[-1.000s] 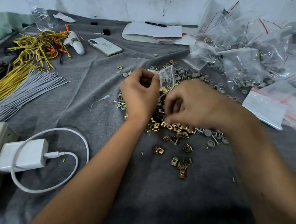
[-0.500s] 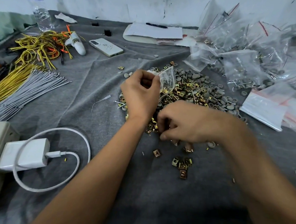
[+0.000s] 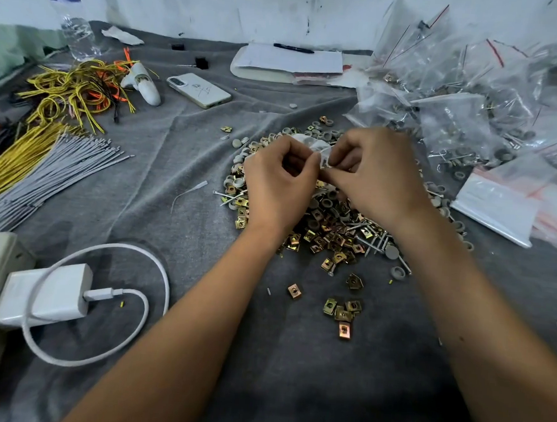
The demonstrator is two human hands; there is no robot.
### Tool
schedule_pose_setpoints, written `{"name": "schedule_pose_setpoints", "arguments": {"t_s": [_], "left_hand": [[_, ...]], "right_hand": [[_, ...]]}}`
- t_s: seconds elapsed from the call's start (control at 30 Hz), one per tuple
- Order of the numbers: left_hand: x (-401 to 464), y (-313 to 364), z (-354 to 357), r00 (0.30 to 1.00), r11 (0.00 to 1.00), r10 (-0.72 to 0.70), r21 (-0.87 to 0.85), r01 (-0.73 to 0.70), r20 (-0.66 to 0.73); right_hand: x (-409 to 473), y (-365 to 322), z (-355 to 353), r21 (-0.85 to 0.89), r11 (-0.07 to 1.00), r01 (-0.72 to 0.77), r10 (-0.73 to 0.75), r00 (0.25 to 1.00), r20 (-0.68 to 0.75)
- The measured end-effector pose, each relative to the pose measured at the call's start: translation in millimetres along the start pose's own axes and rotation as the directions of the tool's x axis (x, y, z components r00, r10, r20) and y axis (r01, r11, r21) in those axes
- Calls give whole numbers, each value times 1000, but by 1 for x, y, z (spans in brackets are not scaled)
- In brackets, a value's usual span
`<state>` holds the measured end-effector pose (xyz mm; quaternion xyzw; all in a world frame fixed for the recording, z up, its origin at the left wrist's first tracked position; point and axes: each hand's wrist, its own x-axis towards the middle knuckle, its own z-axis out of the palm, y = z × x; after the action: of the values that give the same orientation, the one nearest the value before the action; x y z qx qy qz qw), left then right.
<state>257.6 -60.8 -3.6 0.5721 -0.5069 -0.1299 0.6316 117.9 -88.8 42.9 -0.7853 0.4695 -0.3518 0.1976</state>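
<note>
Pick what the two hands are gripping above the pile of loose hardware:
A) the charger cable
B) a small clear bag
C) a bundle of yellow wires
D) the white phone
B: the left hand and the right hand meet fingertip to fingertip and pinch a small clear bag between them, just above the hardware pile on the grey cloth.

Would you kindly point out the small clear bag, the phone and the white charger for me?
small clear bag (image 3: 310, 143), head view, on its crumpled upper part
phone (image 3: 198, 90), head view, on the middle of its back
white charger (image 3: 47, 293), head view, on its top face
</note>
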Motion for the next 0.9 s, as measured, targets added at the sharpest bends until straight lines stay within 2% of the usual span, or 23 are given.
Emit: {"name": "schedule_pose_setpoints", "arguments": {"t_s": [0.13,0.2,0.27,0.3,0.37,0.43,0.53,0.67,0.8,0.9], "left_hand": [[1,-1,0,1000,1000,-14,12,14,-22],[2,-2,0,999,1000,-13,21,14,-45],[3,-3,0,998,999,-17,29,19,-63],[3,-3,0,998,999,-21,30,23,-67],[3,-3,0,997,999,-23,33,25,-68],[3,-4,0,998,999,-18,39,20,-66],[2,-4,0,998,999,-13,48,17,-67],[1,-4,0,998,999,-11,42,14,-68],[1,-4,0,998,999,2,39,1,-63],[2,-4,0,998,999,-6,35,8,-64]], "right_hand": [[-3,2,0,-3,999,40,-40,998,-46],[-3,2,-7,-66,996,65,-65,998,5],[-4,-2,-15,-158,984,79,-45,978,206],[-6,-6,-17,-208,973,97,-17,934,358],[-12,-15,-16,-308,935,175,56,787,615],[-19,-23,-9,-370,897,243,105,694,712],[-25,-31,-4,-419,868,266,145,671,727],[-26,-32,-3,-468,841,271,176,680,711],[-23,-23,-10,-447,863,235,176,691,702],[-18,-16,-17,-376,911,170,137,736,663]]}}
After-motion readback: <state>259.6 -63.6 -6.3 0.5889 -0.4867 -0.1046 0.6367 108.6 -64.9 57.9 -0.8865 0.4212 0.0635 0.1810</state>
